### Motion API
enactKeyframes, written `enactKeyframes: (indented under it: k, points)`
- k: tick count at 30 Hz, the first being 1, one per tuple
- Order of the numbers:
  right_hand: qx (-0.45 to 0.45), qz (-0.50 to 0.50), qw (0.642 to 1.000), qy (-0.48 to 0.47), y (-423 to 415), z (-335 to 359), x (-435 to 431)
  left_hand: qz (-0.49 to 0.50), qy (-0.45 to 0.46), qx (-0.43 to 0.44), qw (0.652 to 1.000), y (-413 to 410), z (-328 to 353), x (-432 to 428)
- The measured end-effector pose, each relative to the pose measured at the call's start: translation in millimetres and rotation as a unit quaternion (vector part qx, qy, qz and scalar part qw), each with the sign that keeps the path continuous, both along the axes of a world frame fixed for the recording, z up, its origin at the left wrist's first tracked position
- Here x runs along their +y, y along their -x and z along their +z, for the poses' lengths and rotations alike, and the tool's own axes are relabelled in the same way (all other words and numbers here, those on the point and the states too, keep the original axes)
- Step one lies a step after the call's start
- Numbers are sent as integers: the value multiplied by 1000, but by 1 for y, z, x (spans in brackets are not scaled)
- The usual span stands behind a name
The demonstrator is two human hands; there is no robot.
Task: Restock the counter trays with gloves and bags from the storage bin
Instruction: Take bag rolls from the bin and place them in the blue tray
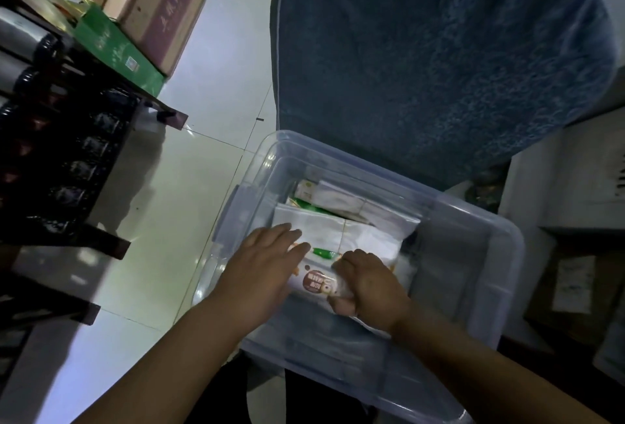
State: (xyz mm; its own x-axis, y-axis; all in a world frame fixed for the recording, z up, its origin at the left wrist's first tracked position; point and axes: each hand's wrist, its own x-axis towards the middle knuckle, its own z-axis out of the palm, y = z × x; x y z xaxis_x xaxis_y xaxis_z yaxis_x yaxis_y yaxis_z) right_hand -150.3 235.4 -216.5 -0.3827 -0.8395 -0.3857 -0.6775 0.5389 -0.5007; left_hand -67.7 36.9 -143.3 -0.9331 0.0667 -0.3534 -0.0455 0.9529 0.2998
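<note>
A clear plastic storage bin (473, 220) sits in front of me on the seat of a blue chair. Inside lie several flat white packets (338, 231) with green and orange print, stacked toward the left half. Both my hands are inside the bin on the nearest packet (316, 280), which has a brown and orange label. My left hand (263, 264) lies flat on its left end with fingers stretched out. My right hand (368, 283) is curled around its right end, thumb underneath. The packet's lower part is hidden by my hands.
The blue upholstered chair back (439, 51) rises behind the bin. A dark rack of bottles (67, 160) stands at the left, with a green box (115, 48) and a cardboard carton (159, 7) beyond it. White cabinets (575, 187) are at the right. Pale tiled floor (189, 166) lies between.
</note>
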Motion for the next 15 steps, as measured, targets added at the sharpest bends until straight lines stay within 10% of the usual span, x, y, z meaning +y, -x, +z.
enactKeyframes:
  k: [7,11,15]
  points:
    - [26,-68,995,72,26,6,-5,13,52,-30,998,4,-2,-10]
    - [66,-246,967,-18,50,-34,-5,47,107,-51,992,-4,-3,-26]
    - [141,-195,962,-131,52,-63,-15,46,130,-63,988,-9,-8,-33]
